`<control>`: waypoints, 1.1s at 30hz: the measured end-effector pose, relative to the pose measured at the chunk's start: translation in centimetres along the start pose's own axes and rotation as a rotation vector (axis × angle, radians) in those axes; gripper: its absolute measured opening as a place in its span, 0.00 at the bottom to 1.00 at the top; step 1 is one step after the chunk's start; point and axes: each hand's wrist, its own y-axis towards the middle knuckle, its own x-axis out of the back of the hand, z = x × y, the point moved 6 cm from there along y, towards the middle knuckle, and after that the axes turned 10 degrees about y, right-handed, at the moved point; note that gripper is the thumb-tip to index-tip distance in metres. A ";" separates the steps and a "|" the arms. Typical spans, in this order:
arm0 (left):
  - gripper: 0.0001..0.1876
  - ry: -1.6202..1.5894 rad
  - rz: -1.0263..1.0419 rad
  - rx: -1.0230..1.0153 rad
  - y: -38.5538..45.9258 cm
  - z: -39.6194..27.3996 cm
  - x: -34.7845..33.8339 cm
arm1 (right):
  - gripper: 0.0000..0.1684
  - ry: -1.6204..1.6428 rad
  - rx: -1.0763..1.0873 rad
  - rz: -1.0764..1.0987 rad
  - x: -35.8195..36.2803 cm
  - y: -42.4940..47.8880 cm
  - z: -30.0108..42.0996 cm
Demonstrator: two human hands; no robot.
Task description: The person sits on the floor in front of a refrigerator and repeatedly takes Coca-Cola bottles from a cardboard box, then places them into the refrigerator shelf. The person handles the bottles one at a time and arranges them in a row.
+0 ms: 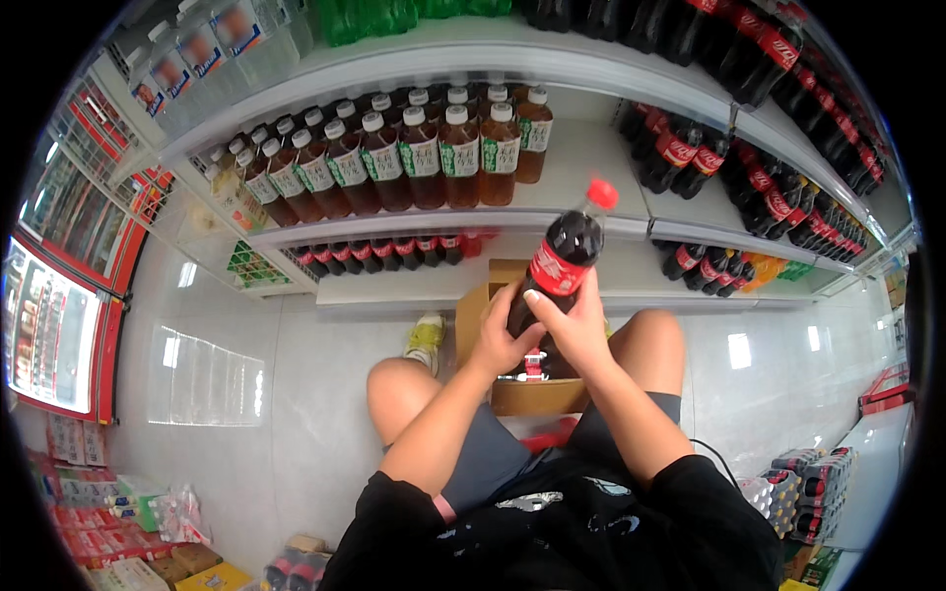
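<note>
Both of my hands are closed around a cola bottle (565, 247) with a red cap and red label, tilted with its cap up and to the right. My left hand (500, 332) grips it low on its left side. My right hand (573, 314) wraps the right side, thumb lying across the front below the label. Under my hands, between my knees, stands a cardboard box (543, 397) with its flaps up. Dark bottles with red labels (535, 363) show inside it, partly hidden by my hands and the held bottle.
Ahead, a middle shelf (584, 159) carries rows of bottled tea (421, 159). Cola bottles (369, 255) line the bottom shelf (392, 292), with more cola (684, 151) on the right-hand shelves. A lit drinks cooler (55, 332) stands at left; shrink-wrapped bottle packs (820, 495) are stacked at lower right.
</note>
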 end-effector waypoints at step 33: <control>0.38 0.307 0.110 0.047 0.3 1.9 -0.9 | 0.30 -0.360 0.808 -0.062 -1.0 23.1 26.8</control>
